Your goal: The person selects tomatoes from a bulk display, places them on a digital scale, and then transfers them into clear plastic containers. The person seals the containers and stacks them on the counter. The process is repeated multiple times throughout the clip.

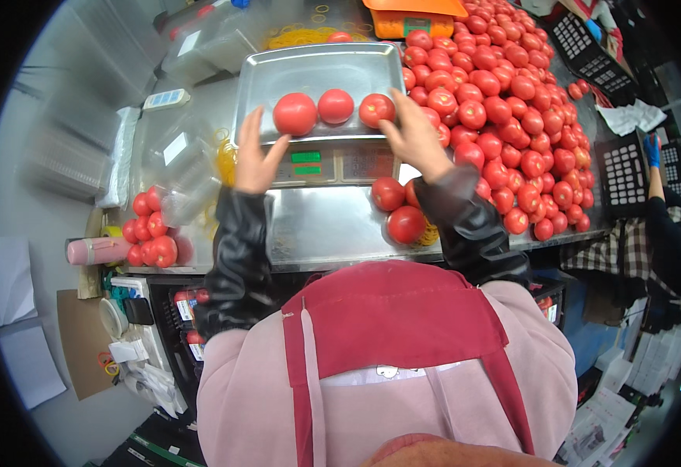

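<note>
A steel tray (pixel 263 74) sits on a scale with green displays (pixel 306 163), holding three red tomatoes (pixel 294 114) in a row. My left hand (pixel 261 156) is at the tray's left front, fingers apart, just left of the largest tomato. My right hand (pixel 417 138) is at the right front, fingers apart beside the rightmost tomato (pixel 375 109); whether its fingertips touch that tomato or the tray is unclear. More tomatoes (pixel 406 225) lie on the steel surface below the scale's right end.
A large tomato pile (pixel 531 132) covers the right side; a smaller group (pixel 154 251) lies left near clear plastic containers (pixel 183 156), yellow rubber bands (pixel 301 37) and a pink bottle (pixel 99 251). An orange scale (pixel 391 23) stands behind. A co-worker's blue-gloved hand (pixel 652 152) is over black crates (pixel 617 179).
</note>
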`<state>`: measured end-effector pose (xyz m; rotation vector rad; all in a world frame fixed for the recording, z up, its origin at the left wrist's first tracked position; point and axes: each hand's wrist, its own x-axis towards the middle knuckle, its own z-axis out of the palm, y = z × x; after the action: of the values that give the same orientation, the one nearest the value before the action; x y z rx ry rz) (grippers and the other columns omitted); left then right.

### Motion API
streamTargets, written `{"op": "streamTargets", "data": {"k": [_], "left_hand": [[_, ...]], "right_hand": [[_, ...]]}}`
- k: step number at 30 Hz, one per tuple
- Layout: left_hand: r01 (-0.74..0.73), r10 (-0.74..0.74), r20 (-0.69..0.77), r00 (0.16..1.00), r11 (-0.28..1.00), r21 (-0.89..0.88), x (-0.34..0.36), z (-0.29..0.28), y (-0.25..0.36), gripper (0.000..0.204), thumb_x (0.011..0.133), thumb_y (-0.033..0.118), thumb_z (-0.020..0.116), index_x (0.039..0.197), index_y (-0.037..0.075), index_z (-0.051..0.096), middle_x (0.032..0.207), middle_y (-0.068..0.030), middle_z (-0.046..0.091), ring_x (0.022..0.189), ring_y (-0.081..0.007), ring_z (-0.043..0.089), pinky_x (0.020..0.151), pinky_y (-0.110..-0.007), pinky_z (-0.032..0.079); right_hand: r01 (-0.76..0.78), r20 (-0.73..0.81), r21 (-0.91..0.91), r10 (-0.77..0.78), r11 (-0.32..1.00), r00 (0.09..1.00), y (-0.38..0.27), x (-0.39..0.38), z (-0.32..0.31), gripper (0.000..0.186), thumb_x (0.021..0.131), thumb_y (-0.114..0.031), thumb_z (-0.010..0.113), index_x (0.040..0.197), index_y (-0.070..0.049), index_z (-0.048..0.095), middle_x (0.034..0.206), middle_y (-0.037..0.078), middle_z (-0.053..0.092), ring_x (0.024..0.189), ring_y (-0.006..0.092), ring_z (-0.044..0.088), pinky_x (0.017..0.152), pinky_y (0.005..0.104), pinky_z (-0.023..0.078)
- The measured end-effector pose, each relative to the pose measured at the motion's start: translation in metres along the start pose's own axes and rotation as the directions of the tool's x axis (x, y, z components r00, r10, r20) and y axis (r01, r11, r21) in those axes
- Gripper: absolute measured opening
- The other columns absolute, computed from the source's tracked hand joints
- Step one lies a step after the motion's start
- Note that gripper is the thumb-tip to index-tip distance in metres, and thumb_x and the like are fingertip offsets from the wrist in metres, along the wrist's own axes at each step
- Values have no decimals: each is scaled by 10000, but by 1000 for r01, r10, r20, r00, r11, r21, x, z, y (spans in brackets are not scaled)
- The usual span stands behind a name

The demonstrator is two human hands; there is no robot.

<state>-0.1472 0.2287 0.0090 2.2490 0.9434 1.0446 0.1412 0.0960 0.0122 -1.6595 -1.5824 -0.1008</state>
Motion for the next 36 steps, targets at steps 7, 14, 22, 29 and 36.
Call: {"op": "streamTargets", "data": {"k": [7, 14, 22, 29, 36], "left_hand": [[286, -322, 8, 947, 853, 437, -113, -148, -107, 408, 837, 214, 758, 1166, -14, 676, 1091, -162, 698, 1035, -307, 649, 962, -390, 461], [579, -605, 257, 754, 796, 176, -104, -179, -152, 326, 920, 240, 699, 1104, -30, 714, 971, -89, 747, 909, -132, 661, 845, -278, 501], [594, -608, 350, 713, 789, 160, -98, -184, -165, 308, 896, 255, 680, 1009, -29, 720, 881, -113, 732, 838, -188, 661, 864, -325, 474], [-349, 239, 258, 936, 544, 763, -84, -165, -117, 200, 761, 141, 731, 793, 104, 537, 786, -90, 545, 812, -307, 576, 885, -453, 456], [-210, 270, -27, 963, 805, 556, -87, -160, -6, 156, 765, 19, 705, 775, 45, 551, 753, -123, 512, 720, -339, 533, 633, -429, 453]], "right_hand": [[-87, 32, -398, 108, 913, 994, 30, -101, -57, 328, 834, -127, 674, 1151, -48, 643, 1192, 140, 631, 1177, 325, 561, 1077, 492, 365], [2, 124, -509, 72, 861, 990, 36, -112, -29, 193, 839, -148, 646, 1011, -71, 686, 1111, 74, 670, 1167, 278, 577, 1124, 525, 301], [26, 141, -513, 54, 858, 989, 35, -114, -27, 139, 849, -111, 626, 964, -60, 685, 1064, 80, 679, 1149, 278, 587, 1124, 516, 307], [43, 149, -484, 34, 874, 988, 36, -115, -31, 127, 846, -107, 625, 949, -58, 682, 1038, 83, 679, 1132, 281, 595, 1123, 515, 315], [10, 196, -391, 73, 920, 978, 33, -104, -36, 167, 847, -113, 646, 999, -49, 669, 1020, 116, 673, 1075, 314, 606, 1053, 489, 388]]}}
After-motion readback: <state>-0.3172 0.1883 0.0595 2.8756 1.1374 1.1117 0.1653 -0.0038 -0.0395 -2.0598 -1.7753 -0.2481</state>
